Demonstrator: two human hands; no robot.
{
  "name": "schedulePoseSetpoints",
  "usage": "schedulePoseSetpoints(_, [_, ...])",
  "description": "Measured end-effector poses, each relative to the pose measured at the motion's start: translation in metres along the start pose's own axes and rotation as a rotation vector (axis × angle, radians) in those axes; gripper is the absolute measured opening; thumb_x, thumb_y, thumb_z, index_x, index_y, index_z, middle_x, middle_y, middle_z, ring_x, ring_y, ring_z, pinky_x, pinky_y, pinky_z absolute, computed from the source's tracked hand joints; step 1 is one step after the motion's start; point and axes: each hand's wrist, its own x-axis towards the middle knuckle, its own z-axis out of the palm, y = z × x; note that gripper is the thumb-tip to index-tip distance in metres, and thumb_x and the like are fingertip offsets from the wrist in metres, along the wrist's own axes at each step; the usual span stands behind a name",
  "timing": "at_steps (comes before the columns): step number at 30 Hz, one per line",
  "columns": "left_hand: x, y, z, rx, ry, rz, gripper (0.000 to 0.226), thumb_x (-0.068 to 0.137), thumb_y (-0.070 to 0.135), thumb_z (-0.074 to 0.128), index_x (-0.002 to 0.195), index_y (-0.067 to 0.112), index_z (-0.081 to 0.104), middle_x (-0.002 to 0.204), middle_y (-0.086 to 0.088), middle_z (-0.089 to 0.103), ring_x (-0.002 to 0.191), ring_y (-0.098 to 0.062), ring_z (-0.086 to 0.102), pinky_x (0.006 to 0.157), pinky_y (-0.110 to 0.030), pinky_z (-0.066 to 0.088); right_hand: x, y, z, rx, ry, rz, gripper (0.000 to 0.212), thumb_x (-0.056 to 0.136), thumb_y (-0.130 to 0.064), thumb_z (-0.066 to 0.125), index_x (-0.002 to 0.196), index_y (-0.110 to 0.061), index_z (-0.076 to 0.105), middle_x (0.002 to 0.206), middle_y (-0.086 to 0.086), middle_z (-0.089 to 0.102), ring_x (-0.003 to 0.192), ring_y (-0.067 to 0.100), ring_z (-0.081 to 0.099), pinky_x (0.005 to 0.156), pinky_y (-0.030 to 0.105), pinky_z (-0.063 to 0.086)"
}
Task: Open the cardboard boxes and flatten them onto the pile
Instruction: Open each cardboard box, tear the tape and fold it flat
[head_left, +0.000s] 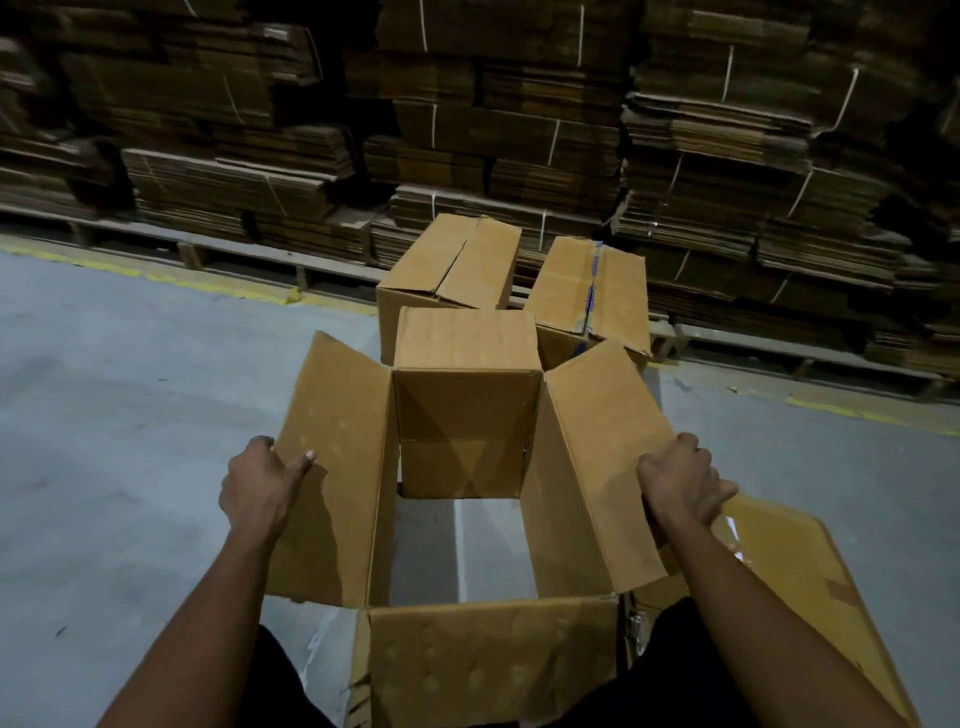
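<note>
The cardboard box (467, 467) sits in the lower middle of the frame, open at top and bottom so that the grey floor (130, 415) shows through it, and both hands hold its long side flaps. The left hand (260, 486), at centre left, is closed on the outer edge of the left flap (332, 441), thumb lying on the flap's inner face and fingers hidden behind it. The right hand (680, 486), at centre right, is curled over the outer edge of the right flap (602, 441), knuckles up. Both flaps are spread outward from the box walls. The far flap (465, 338) stands upright above the far wall, and the near flap (493, 660) hangs toward the bottom edge of the frame, between the two forearms. At the lower right, under the right forearm, lies a flat piece of cardboard (810, 566) with a shiny patch of tape near the hand. Just behind the open box, in the middle of the frame, stand two closed boxes side by side: the left closed box (452, 265) with its top flaps slightly parted, and the right closed box (587, 291) with blue-printed tape along its seam. Across the top of the frame, bundled stacks of flattened cardboard (519, 130), tied with pale string, rest on wooden pallets (208, 249), with a worn yellow line (156, 275) on the floor in front of them.
</note>
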Motion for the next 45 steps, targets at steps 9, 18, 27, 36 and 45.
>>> schedulePoseSetpoints(9, [-0.024,0.01,-0.018,-0.019,-0.15,0.027,0.035,0.088,0.042,0.073,0.077,0.012,0.059,0.075,-0.008,0.063,0.07,-0.03,0.06,0.064,-0.038,0.052,-0.024,0.008,-0.043,-0.011,-0.231,-0.017,0.037,0.094,-0.045,0.063,0.104,-0.01,0.067,0.104,0.015,0.069,0.094,0.037,0.065,0.081,0.039,0.056])
schedulePoseSetpoints(18, [-0.074,0.063,-0.016,0.205,-0.118,0.368,0.01,0.1,0.033,0.055,0.098,0.023,0.057,0.088,0.002,0.065,0.073,-0.016,0.06,0.063,-0.032,0.049,-0.058,-0.001,-0.069,0.187,-0.252,-0.086,0.038,0.101,-0.023,0.057,0.066,-0.016,0.043,0.066,-0.001,0.043,0.057,0.012,0.036,0.054,0.029,0.029])
schedulePoseSetpoints(27, [-0.11,0.093,-0.009,0.433,-0.077,0.73,0.011,0.101,0.037,0.048,0.102,0.027,0.053,0.075,0.01,0.053,0.059,-0.012,0.047,0.053,-0.023,0.034,-0.053,0.005,-0.07,0.834,-0.132,0.219,0.03,0.097,-0.009,0.06,0.068,-0.011,0.053,0.061,0.002,0.05,0.052,0.013,0.046,0.048,0.023,0.031])
schedulePoseSetpoints(36, [-0.126,0.09,0.002,0.458,-0.044,1.153,0.035,0.058,0.018,0.086,0.081,0.024,0.06,0.05,0.006,0.055,0.036,-0.019,0.046,0.044,-0.021,0.022,-0.049,0.001,-0.029,1.247,-0.186,0.528,0.011,0.095,-0.013,0.065,0.093,-0.002,0.062,0.084,0.009,0.065,0.07,0.018,0.06,0.056,0.027,0.047])
schedulePoseSetpoints(45, [-0.12,0.058,0.02,0.411,0.027,1.321,0.026,0.074,0.012,0.069,0.093,0.022,0.055,0.065,0.003,0.063,0.045,-0.021,0.052,0.046,-0.026,0.034,-0.052,-0.02,-0.001,1.619,-0.746,0.567,0.111,0.062,-0.096,0.056,0.15,-0.031,0.04,0.144,0.012,0.048,0.122,0.043,0.054,0.07,0.054,0.062])
